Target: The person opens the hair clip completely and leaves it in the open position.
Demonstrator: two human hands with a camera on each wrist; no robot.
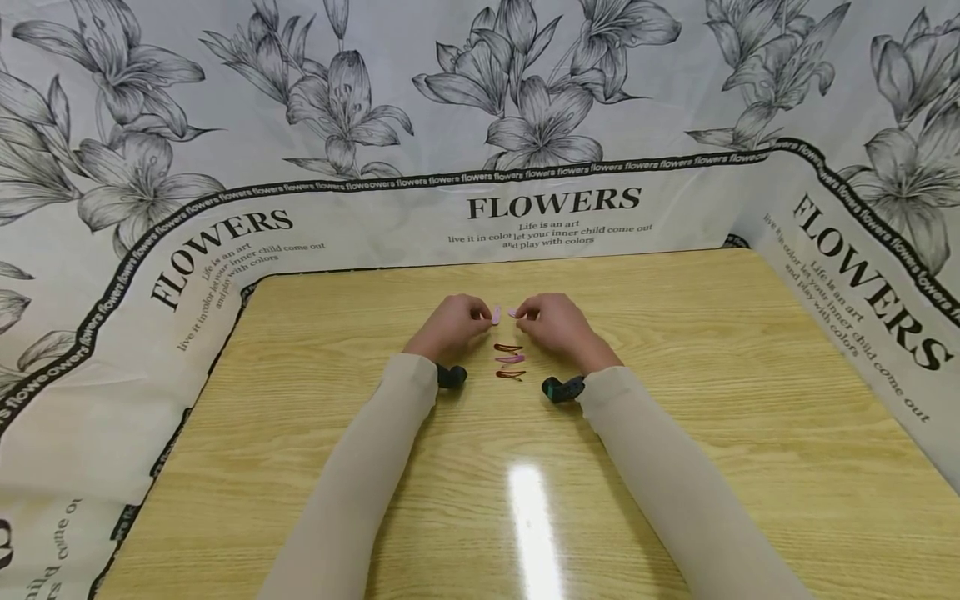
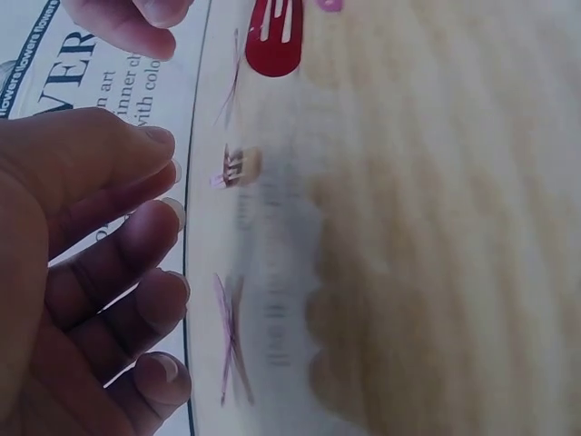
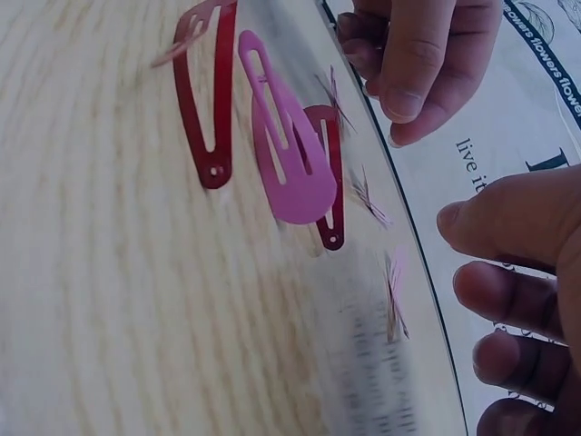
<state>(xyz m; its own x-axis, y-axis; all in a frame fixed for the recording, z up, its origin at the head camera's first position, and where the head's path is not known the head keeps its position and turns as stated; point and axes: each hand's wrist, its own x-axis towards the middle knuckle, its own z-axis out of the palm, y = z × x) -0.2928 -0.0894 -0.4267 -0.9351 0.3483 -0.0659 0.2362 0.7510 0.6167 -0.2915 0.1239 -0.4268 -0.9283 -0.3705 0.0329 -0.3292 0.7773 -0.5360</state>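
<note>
My left hand (image 1: 453, 325) is loosely bent beside a pale pink hair clip (image 1: 496, 316); whether the fingertips touch it is unclear. In the left wrist view the thumb (image 2: 136, 150) lies close to the index finger, with nothing visible between them. Across from it, my right hand (image 1: 561, 327) has its fingertips near another pale pink clip (image 1: 513, 313). Its fingers (image 3: 513, 295) are relaxed and apart in the right wrist view, holding nothing visible. Nearer me lie a red snap clip (image 1: 508, 347), a pink snap clip (image 3: 295, 173) and another red snap clip (image 3: 222, 109), roughly in a column.
The clips lie on a wood-grain table (image 1: 300, 400). White cloth (image 1: 390, 221) with black flower drawings and lettering stands behind it and along both sides. Dark wrist-worn devices (image 1: 562, 389) sit at both cuffs. A bright light reflection (image 1: 532, 525) shows on the tabletop.
</note>
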